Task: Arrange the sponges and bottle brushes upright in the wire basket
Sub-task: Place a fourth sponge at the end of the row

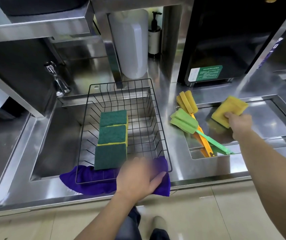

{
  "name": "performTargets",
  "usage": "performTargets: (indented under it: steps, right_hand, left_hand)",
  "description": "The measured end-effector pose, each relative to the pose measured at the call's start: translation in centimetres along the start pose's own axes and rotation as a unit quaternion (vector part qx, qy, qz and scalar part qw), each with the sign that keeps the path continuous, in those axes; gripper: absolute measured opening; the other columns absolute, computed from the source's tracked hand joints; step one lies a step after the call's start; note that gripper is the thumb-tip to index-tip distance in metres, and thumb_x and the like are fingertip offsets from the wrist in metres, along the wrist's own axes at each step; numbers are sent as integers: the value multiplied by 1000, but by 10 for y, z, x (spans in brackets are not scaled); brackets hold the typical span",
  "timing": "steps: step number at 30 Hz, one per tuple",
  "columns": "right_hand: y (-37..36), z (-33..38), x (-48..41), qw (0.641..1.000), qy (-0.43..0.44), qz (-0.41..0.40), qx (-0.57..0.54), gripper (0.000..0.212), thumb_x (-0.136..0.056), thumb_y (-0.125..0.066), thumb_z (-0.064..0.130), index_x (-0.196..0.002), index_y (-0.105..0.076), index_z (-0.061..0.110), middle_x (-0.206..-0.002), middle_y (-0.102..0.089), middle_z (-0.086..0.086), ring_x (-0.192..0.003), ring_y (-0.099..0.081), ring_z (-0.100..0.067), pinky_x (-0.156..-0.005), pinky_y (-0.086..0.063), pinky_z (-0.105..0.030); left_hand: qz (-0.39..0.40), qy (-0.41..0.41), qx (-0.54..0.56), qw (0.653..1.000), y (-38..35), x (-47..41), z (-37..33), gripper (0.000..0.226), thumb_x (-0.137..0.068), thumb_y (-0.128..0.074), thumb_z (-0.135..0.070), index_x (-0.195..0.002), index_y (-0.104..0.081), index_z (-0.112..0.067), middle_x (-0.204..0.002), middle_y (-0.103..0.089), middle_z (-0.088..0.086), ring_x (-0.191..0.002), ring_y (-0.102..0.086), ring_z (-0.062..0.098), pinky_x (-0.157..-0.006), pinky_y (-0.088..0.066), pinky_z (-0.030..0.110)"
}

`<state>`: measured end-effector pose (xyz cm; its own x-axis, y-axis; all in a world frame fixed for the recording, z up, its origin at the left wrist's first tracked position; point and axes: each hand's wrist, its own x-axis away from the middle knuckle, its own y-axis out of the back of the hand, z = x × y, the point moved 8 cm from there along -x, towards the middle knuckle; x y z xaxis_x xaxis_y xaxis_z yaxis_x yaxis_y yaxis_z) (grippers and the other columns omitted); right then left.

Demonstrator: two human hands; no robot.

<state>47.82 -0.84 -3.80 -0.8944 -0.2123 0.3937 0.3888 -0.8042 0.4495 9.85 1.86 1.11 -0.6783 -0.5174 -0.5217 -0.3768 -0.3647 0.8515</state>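
Pinching a yellow sponge (pixel 228 110) at its near edge, the right hand (pixel 239 124) holds it tilted above the right-hand sink recess (pixel 268 122), just beside the two bottle brushes (pixel 189 118). The left hand (pixel 138 177) rests, fingers curled, on the wire basket (pixel 163 135) front rim, where three green-faced sponges (pixel 112 135) stand.

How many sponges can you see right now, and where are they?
4. Three stand on edge in a row inside the wire basket: far sponge, middle sponge, near sponge. The fourth sponge is held in the right hand. None seem hidden.
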Motion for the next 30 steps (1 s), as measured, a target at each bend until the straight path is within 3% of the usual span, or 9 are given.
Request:
performTargets:
  steps: [2,5,8,10,16,20,23,25,30]
  right_hand:
    - [-4,5,6,999,10,3,-34,59,-73,-71,25,-121,-49,0,-102,-55,-10,-106,-57,-29,-81,-44,-35]
    - [-3,23,18,991,70,-31,-112,52,-74,-73,15,-111,-39,5,-88,-49,1,-98,-54,-23,-88,-46,-32]
    - [-2,54,40,969,118,-29,-217,63,-68,-77,14,-117,-37,9,-106,-53,-5,-94,-54,-19,-97,-47,-32]
    - [-11,78,55,964,143,-12,-224,52,-63,-76,24,-103,-43,15,-117,-54,-12,-95,-56,-21,-98,-48,-40]
    - [-86,134,133,936,233,208,-162,38,-79,-64,17,-100,-32,19,-111,-51,-6,-90,-65,-20,-52,-61,-38]
    - [-140,137,169,929,269,253,-26,39,-76,-64,18,-100,-34,15,-119,-47,-12,-97,-62,-25,-44,-57,-30]
    - [-167,136,182,913,332,213,103,54,-70,-66,22,-115,-39,10,-120,-45,-12,-96,-60,-30,-63,-60,-44]
    - [-180,138,190,889,380,171,189,57,-73,-66,22,-123,-40,12,-123,-43,-13,-95,-56,-31,-81,-51,-42]
    - [-214,134,210,834,447,164,279,53,-80,-62,15,-129,-43,19,-133,-38,-16,-103,-57,-43,-91,-47,-44]
  left_hand:
    - [-2,-3,3,1000,-1,0,-1,59,-96,-31,-56,-67,-59,-13,-64,-54,2,-58,-52,22,-51,-39,30]
    - [-5,-2,4,1000,-1,0,0,58,-96,-32,-56,-67,-59,-13,-63,-53,1,-58,-51,22,-51,-39,30]
    - [-14,2,5,1000,-2,2,0,56,-95,-36,-55,-66,-58,-12,-63,-52,1,-57,-50,22,-51,-39,31]
    - [-16,2,3,1000,-1,2,0,53,-93,-40,-55,-66,-58,-13,-62,-52,1,-57,-51,22,-51,-38,31]
    - [-26,14,0,1000,2,2,3,52,-91,-42,-56,-62,-55,-14,-60,-49,1,-56,-49,21,-50,-36,30]
    - [-35,21,1,999,3,2,4,52,-89,-45,-57,-61,-54,-14,-60,-49,0,-56,-48,21,-50,-36,30]
    - [-38,23,4,999,2,4,5,51,-88,-48,-58,-62,-54,-14,-60,-49,0,-56,-48,21,-51,-36,29]
    - [-40,27,12,999,1,6,4,53,-89,-46,-58,-63,-55,-14,-61,-51,0,-57,-48,20,-52,-36,30]
    - [-45,35,30,998,-1,9,1,54,-91,-43,-58,-64,-55,-13,-63,-52,1,-58,-48,21,-54,-36,31]
